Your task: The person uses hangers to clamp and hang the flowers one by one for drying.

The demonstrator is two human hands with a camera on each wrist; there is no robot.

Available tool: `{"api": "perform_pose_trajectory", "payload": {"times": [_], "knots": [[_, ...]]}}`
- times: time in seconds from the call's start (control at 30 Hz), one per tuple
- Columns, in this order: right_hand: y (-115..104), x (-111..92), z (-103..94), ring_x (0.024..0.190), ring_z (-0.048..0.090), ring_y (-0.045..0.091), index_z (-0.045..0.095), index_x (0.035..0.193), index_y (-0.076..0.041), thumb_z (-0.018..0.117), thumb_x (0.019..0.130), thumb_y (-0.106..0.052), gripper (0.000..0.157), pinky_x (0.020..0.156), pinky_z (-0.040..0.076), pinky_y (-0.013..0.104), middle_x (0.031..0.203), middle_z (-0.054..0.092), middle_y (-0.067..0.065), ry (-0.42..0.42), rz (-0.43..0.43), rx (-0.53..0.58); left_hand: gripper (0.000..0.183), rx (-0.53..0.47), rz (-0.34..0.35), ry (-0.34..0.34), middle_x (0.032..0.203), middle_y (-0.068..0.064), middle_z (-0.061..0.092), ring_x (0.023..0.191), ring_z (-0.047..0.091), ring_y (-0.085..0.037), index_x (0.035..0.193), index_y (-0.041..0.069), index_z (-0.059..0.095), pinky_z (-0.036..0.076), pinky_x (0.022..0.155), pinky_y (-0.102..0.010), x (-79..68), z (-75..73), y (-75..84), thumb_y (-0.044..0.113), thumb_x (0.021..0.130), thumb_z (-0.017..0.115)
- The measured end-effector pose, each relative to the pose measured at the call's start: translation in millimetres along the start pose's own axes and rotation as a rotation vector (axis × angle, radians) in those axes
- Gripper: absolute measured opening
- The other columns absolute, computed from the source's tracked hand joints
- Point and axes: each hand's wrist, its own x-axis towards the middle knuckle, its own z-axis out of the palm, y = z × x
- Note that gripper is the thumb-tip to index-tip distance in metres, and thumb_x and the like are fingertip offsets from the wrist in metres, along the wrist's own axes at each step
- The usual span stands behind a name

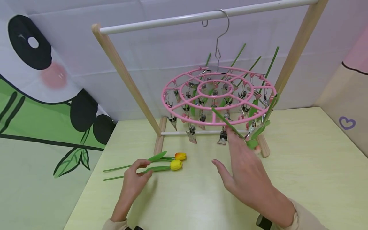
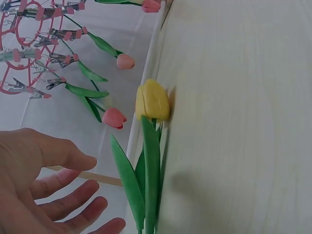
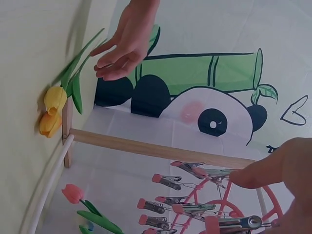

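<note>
Two artificial tulips lie on the table, a yellow tulip in front and an orange-yellow tulip behind it. Over their stems and leaves hovers my left hand, its fingers loosely bent; the left wrist view shows a gap between it and the leaves. A round pink clip hanger with many metal clips hangs from a rack. My right hand reaches to its front right edge, fingers extended and thumb spread apart. Beside those fingers is a green stem; its flower is partly hidden. Contact there is unclear.
Pink tulips hang from clips with their blossoms down. The rack has a white top bar, wooden legs and a low white crossbar. Behind the table is a cloth backdrop with a panda drawing.
</note>
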Motion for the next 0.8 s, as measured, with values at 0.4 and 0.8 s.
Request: {"api": "perform_pose_trajectory", "payload": {"times": [0.4,0.8], "knots": [[8,7,-5.4,0.125,0.044,0.035,0.020,0.148,0.001,0.078,0.075,-0.012,0.094,0.096,0.039,0.060,0.139,0.043,0.023,0.085,-0.010,0.001,0.027,0.051,-0.024,0.025,0.106,-0.019,0.064,0.103,0.060,-0.034,0.105,-0.001,0.064,0.054,0.082,-0.044,0.9,-7.3,-14.2,-0.003,0.078,0.069],[14,11,-8.2,0.044,0.027,0.007,0.013,0.150,-0.003,0.075,0.077,-0.007,0.096,0.052,0.044,0.030,0.116,0.057,0.021,0.145,0.011,0.018,0.031,0.216,-0.050,-0.043,0.113,-0.020,0.062,0.107,0.056,-0.037,0.109,0.000,0.064,0.050,0.083,-0.049,7.3,-21.2,-31.0,-0.005,0.078,0.061]]}}
